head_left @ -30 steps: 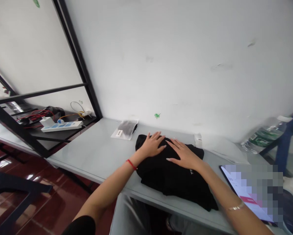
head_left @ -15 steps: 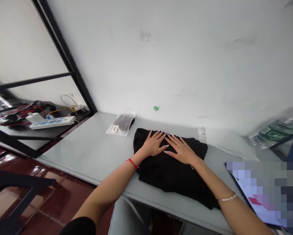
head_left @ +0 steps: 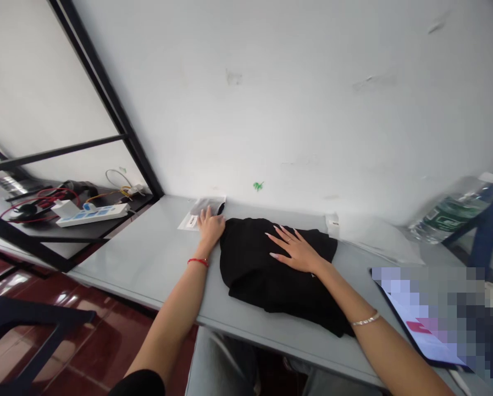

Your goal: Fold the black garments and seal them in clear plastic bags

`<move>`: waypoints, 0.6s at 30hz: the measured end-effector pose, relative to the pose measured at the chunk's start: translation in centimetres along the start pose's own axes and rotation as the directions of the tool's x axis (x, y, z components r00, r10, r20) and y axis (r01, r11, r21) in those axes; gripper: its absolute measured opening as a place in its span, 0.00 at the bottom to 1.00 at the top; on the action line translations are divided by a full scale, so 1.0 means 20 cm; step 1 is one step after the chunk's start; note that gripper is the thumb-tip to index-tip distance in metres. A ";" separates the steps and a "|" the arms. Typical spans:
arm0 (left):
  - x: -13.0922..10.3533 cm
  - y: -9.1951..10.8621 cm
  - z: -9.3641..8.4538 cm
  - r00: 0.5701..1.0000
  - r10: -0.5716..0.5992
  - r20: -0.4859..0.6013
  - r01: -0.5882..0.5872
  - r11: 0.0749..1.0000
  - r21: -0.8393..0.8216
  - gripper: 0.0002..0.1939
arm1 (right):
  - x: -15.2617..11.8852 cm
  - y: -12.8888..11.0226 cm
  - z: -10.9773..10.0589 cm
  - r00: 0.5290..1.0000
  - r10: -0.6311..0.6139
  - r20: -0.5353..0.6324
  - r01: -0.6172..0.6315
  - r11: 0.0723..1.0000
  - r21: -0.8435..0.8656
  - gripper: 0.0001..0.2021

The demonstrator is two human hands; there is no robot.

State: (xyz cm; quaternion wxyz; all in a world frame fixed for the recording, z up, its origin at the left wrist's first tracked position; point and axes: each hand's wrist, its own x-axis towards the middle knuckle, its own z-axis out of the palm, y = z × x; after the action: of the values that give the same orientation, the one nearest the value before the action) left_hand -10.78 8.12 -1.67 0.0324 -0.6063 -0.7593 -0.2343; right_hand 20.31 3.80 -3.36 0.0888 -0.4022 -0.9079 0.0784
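Observation:
A folded black cloth (head_left: 266, 280) lies on the grey table (head_left: 147, 264) in front of me. My right hand (head_left: 298, 252) rests flat on its upper right part, fingers spread. Left of the cloth, my left hand (head_left: 210, 226) is over the clear plastic packet (head_left: 200, 207), which has a white label and something dark inside. The fingers of that hand are apart and touch the packet; nothing is gripped.
At the right are a white plastic bag (head_left: 374, 236), a clear bottle with a green label (head_left: 448, 217) and a tablet (head_left: 419, 324) with a blurred screen. A power strip (head_left: 92, 214) and cables sit on the black shelf at the left.
My left hand has left the black cloth and moved left onto the plastic packet. My right hand stays on the cloth. The view has shifted slightly.

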 end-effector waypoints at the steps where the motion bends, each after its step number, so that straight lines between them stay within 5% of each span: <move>1: 0.01 -0.03 0.00 0.999 -0.041 0.029 0.040 0.999 0.014 0.17 | 0.00 0.00 0.00 1.000 -0.005 -0.004 0.005 1.000 0.002 0.34; 12: 0.02 -0.04 0.02 0.995 -0.103 -0.013 0.104 0.985 0.136 0.28 | -0.02 -0.01 -0.01 1.000 -0.007 -0.013 0.008 0.997 0.077 0.33; 18: 0.05 -0.14 -0.02 0.980 -0.178 -0.092 0.182 0.982 0.043 0.22 | -0.02 -0.01 -0.01 1.000 0.003 -0.011 -0.002 0.998 0.068 0.33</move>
State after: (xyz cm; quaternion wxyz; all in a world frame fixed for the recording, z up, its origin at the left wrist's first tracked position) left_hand -13.69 8.37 -1.91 0.0599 -0.5231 -0.8146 -0.2434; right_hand 20.52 3.36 -3.09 0.1073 -0.4006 -0.9036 0.1073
